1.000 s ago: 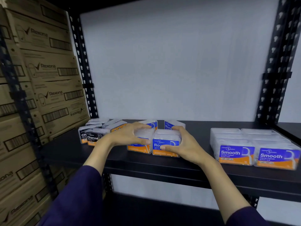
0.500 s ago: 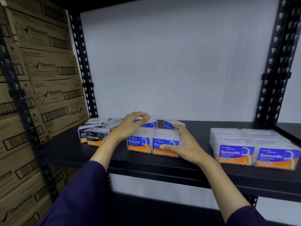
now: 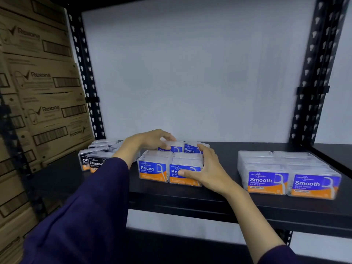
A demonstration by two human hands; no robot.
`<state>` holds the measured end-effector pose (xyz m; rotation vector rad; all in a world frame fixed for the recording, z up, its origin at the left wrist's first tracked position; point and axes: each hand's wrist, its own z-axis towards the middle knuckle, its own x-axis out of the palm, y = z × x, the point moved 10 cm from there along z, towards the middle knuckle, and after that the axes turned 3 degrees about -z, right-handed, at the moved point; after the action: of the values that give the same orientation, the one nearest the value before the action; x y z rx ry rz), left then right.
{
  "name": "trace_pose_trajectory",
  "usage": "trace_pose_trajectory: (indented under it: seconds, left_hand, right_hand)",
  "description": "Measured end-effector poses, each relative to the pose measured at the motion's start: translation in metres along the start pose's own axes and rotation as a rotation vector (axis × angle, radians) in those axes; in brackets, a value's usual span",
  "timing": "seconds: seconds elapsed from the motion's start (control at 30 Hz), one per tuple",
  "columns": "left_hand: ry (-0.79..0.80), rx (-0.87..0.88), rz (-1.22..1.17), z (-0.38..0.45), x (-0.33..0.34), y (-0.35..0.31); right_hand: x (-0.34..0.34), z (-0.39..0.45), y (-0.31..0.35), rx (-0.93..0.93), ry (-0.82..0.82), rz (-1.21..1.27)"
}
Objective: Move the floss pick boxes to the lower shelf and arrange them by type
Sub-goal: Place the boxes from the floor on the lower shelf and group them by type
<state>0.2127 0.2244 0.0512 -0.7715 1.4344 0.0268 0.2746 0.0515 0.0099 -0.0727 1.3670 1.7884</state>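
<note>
Left hand shifts back to the rear Round box; right hand stays put.

Since a second ago the left hand (image 3: 150, 141) has lifted off the front left Round box (image 3: 152, 169) and now curls its fingers over the rear Round box (image 3: 172, 146) behind it. The right hand (image 3: 204, 171) still grips the front right Round box (image 3: 185, 173), thumb across its label. All sit mid-shelf (image 3: 219, 195), between the Charcoal boxes (image 3: 95, 161) and Smooth boxes (image 3: 287, 176).

Glossy clear-plastic boxes (image 3: 153, 169), matt black shelf (image 3: 219, 202).
</note>
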Motion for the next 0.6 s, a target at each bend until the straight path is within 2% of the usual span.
trace_pose_trajectory:
  seconds: [0.17, 0.37, 0.43, 0.53, 0.6]
  left_hand:
    - [0.123, 0.111, -0.038, 0.0, 0.022, -0.038]
    - [0.155, 0.131, -0.236, 0.006, 0.032, -0.051]
    - [0.079, 0.137, -0.291, 0.007, 0.024, -0.05]
    - [-0.169, 0.214, -0.229, 0.011, -0.001, -0.052]
    - [-0.199, 0.234, -0.149, 0.017, -0.002, -0.055]
  right_hand:
    - [0.002, 0.001, -0.005, 0.048, 0.021, 0.004]
    - [-0.001, 0.002, -0.007, 0.06, -0.004, -0.041]
    - [-0.002, 0.001, -0.006, 0.052, -0.017, -0.066]
    - [-0.005, 0.002, -0.005, 0.042, -0.05, -0.09]
    - [-0.005, 0.003, -0.005, 0.037, -0.065, -0.115]
